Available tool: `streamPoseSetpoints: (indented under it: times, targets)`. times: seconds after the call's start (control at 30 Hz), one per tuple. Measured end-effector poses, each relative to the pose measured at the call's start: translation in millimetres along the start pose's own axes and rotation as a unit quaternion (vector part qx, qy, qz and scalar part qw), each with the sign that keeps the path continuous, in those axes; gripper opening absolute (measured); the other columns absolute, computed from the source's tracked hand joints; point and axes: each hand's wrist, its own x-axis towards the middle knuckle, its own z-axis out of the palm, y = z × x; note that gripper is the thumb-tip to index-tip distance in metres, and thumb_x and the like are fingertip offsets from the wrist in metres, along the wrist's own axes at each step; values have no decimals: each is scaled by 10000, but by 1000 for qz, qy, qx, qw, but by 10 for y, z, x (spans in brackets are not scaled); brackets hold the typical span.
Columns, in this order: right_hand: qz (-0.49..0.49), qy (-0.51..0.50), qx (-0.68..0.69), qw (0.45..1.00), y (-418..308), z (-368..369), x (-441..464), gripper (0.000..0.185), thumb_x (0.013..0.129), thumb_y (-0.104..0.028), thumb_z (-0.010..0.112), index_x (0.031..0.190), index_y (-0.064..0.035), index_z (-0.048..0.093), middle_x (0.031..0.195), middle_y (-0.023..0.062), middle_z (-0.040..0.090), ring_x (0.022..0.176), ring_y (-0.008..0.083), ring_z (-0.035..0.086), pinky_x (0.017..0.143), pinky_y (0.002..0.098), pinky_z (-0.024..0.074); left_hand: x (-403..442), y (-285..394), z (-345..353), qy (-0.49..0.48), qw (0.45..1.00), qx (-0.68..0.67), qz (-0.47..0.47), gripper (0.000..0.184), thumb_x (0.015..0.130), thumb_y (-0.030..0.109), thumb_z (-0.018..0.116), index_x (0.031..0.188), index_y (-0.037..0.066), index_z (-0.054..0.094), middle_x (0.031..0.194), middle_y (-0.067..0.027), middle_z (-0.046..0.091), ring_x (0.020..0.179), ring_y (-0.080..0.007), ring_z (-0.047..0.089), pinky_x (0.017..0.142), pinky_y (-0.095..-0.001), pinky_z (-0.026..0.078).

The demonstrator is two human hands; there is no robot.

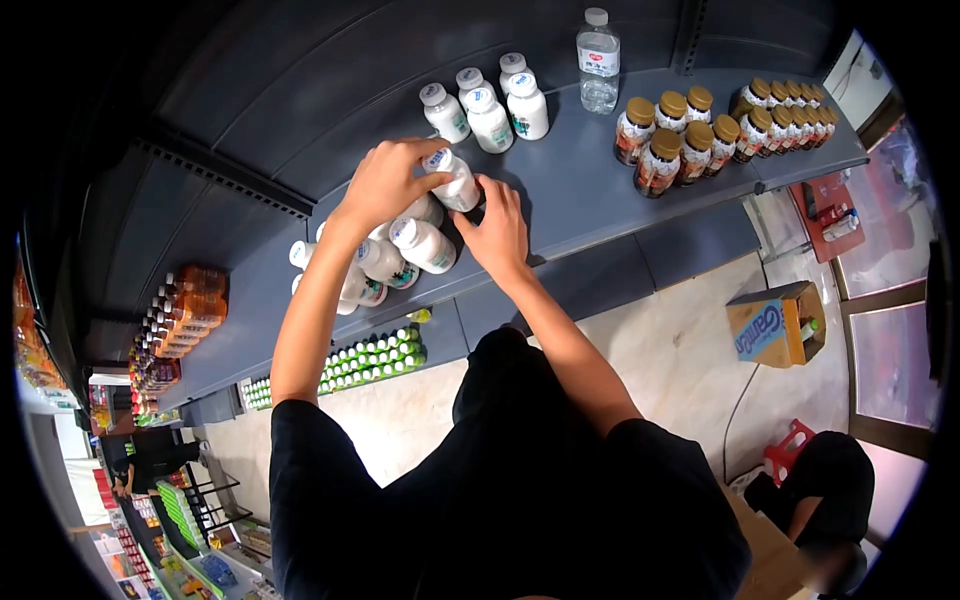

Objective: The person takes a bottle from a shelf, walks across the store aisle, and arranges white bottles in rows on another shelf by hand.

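Note:
My left hand (385, 185) grips a white plastic bottle (457, 187) near its cap, thumb and fingers on either side. At the base of the same bottle, my right hand (497, 232) has its thumb and fingers curled around the lower part. Below my left forearm, several more white bottles (422, 245) stand close together, partly hidden by that arm. Just behind the held bottle is a separate group of white bottles (488, 120) with white caps, upright on the dark grey shelf (575, 185).
A clear water bottle (598, 65) stands at the back. Brown-capped bottles (696, 150) line the right, orange drinks (195, 310) the left. Green bottles (375, 360) sit on a lower level. A cardboard box (775, 325) is on the floor; a person (830, 490) is at lower right.

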Motion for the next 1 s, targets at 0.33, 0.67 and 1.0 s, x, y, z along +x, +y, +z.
streamPoseSetpoints:
  times: [0.33, 0.67, 1.0]
  targets:
    - [12, -52, -45, 998, 33, 21, -7, 590, 758, -108, 843, 1281, -43, 578, 1226, 141, 651, 1167, 386, 604, 935, 486, 561, -133, -59, 157, 12, 999, 0, -32, 498, 850, 286, 813, 1249, 3, 722, 1153, -224, 741, 990, -386, 730, 868, -426, 564]
    - [63, -33, 81, 994, 184, 20, 43, 802, 754, 73, 734, 1481, -4, 405, 1357, 234, 408, 1235, 439, 519, 1031, 459, 490, 447, 41, -2, 63, 991, 94, 71, 531, 869, 429, 758, 1250, 65, 695, 1137, -169, 728, 969, -390, 722, 807, -480, 583]
    - [106, 67, 231, 965, 321, -54, 64, 738, 796, 116, 688, 1470, -27, 422, 1328, 166, 446, 968, 231, 606, 788, 325, 550, 1184, -201, 440, -19, 984, 176, 33, 515, 878, 344, 776, 1336, 147, 648, 1273, -168, 691, 1080, -416, 697, 919, -501, 575]
